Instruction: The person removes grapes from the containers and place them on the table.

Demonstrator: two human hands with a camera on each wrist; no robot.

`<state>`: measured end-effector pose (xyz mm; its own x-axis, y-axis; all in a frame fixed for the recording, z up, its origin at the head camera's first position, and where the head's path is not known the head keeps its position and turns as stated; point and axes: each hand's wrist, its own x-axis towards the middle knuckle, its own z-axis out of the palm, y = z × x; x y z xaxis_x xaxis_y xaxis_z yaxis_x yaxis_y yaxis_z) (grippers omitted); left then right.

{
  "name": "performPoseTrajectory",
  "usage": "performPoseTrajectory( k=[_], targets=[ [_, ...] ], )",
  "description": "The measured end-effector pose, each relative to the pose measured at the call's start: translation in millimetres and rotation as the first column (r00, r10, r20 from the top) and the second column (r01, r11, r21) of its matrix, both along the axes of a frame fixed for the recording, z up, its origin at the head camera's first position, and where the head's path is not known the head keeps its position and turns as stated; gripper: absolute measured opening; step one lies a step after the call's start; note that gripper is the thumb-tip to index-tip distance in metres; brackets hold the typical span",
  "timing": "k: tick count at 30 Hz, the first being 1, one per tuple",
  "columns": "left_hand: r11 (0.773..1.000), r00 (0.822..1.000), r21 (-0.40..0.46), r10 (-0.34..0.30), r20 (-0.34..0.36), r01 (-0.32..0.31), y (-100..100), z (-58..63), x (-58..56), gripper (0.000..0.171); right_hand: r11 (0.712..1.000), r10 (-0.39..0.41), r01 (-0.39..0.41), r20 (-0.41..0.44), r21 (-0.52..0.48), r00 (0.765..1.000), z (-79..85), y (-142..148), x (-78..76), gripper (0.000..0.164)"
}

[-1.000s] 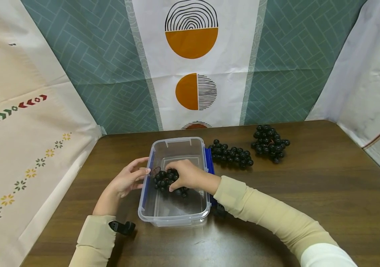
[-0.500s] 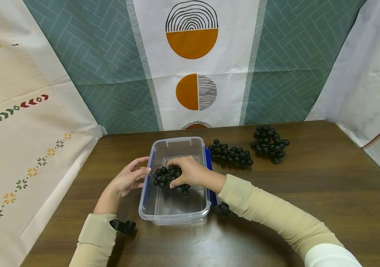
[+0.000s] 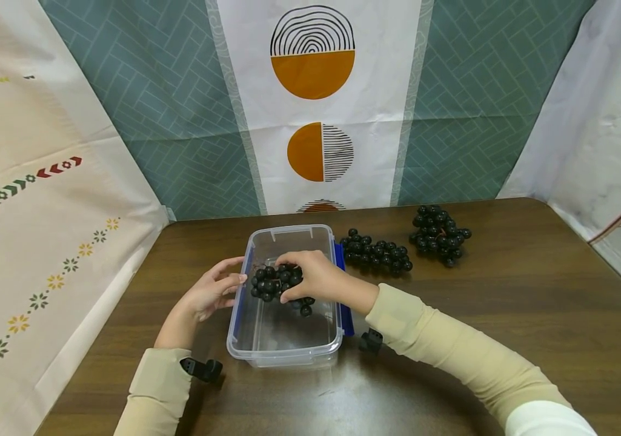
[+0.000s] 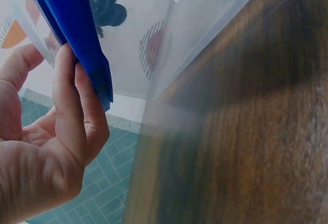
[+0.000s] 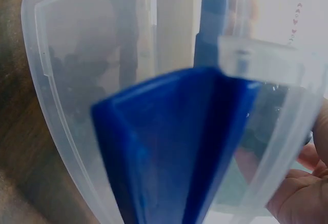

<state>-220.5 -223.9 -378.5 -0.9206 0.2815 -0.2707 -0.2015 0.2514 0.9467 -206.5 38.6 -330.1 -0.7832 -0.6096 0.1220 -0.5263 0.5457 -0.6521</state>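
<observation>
A clear plastic food container (image 3: 283, 351) with blue side latches stands lidless on the wooden table. My left hand (image 3: 209, 293) steadies its left side, thumb at the rim and fingers against the blue latch (image 4: 77, 34) in the left wrist view. My right hand (image 3: 318, 278) reaches over the container and grips a bunch of dark grapes (image 3: 268, 283) from above, thumb and fingers around it. Part of the bunch is hidden under the hand. In the right wrist view the other blue latch (image 5: 169, 142) fills the foreground, with the right hand partly seen through the clear wall.
Two more bunches of dark grapes lie on the table (image 3: 484, 315): one bunch (image 3: 377, 253) just right of the container, another bunch (image 3: 438, 235) farther right and back. A patterned cloth (image 3: 195, 121) hangs behind the table's far edge.
My right hand has lifted the grapes slightly and shifted them a little to the right over the container. The left hand stays at the rim.
</observation>
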Motion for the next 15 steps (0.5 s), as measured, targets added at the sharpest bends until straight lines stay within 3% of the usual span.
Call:
performPoseTrajectory(
  k=[15],
  targets=[
    [1.000, 1.000, -0.016, 0.013, -0.002, -0.013, -1, -1.6, 0.5, 0.062, 0.999, -0.033, 0.031, -0.043, -0.041, 0.999, 7.8, 21, 4.9, 0.058]
  ],
)
